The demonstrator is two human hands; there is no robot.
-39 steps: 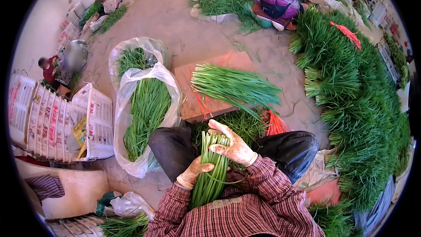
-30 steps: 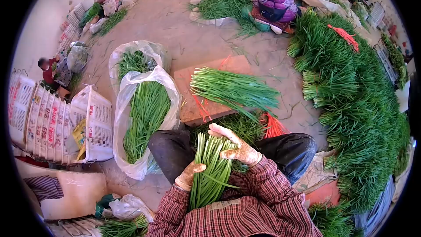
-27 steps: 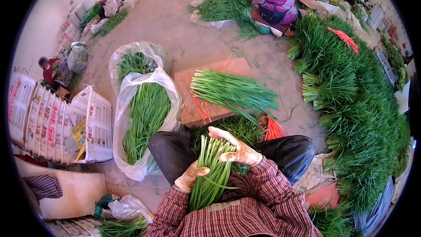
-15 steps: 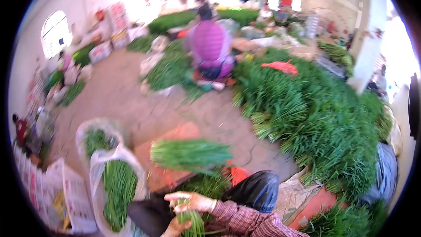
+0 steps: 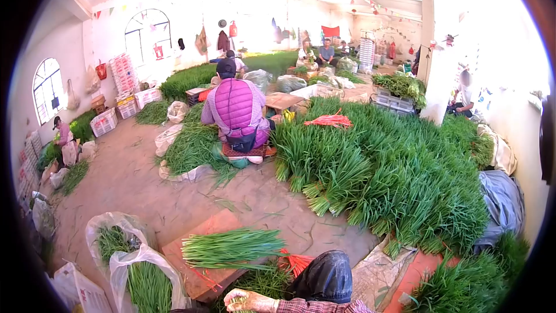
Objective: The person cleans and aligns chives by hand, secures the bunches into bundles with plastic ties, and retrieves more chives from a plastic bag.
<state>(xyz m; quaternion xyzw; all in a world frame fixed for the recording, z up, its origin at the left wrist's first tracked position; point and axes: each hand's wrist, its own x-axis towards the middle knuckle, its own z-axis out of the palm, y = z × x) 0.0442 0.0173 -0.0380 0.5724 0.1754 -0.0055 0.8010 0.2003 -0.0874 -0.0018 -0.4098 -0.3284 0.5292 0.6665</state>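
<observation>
At the bottom edge, my right hand [image 5: 253, 301] in a checked sleeve is closed around a bunch of chives [image 5: 237, 299], only the stalk ends of which show. My left hand is out of sight below the frame. Just ahead of the right hand lie loose green trimmings [image 5: 263, 281]. Beyond them, a bundle of chives [image 5: 231, 248] lies flat on a low wooden board [image 5: 200, 229]. Red ties [image 5: 296, 262] lie by my raised knee. To the left, an open plastic bag [image 5: 147, 284] is full of long green chives.
A big heap of bundled chives [image 5: 382, 168] spreads over the floor on the right, with red ties [image 5: 329, 120] on top. Ahead, a person in a purple vest [image 5: 240, 104] sits back-turned. White crates [image 5: 87, 293] stand lower left; a pillar [image 5: 434, 52] rises at right.
The view has tilted up, so the hands sit lower in it. My left hand has left the frame; my right hand, fingers extended before, is now curled round the bunch.
</observation>
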